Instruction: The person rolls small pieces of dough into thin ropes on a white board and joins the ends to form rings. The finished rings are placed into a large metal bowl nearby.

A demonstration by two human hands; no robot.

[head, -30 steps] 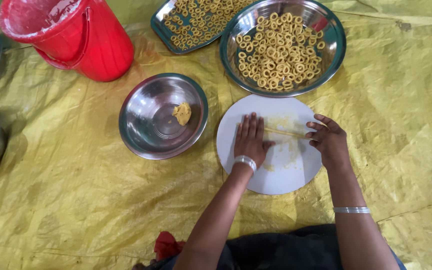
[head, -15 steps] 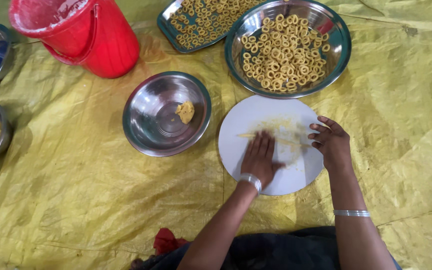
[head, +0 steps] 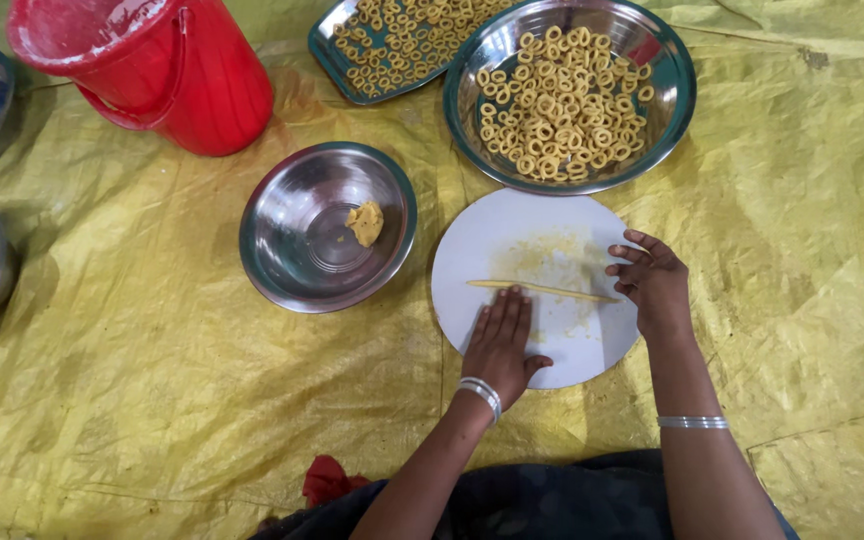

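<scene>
Thin dough rope [head: 542, 290] lies left-right across white round board [head: 512, 245], left hand [head: 500, 345] flat, fingertips touching its near side; right hand [head: 655, 283] open-fingered at its right end, holding nothing.

No packages, labels, signs or screens in view.
</scene>
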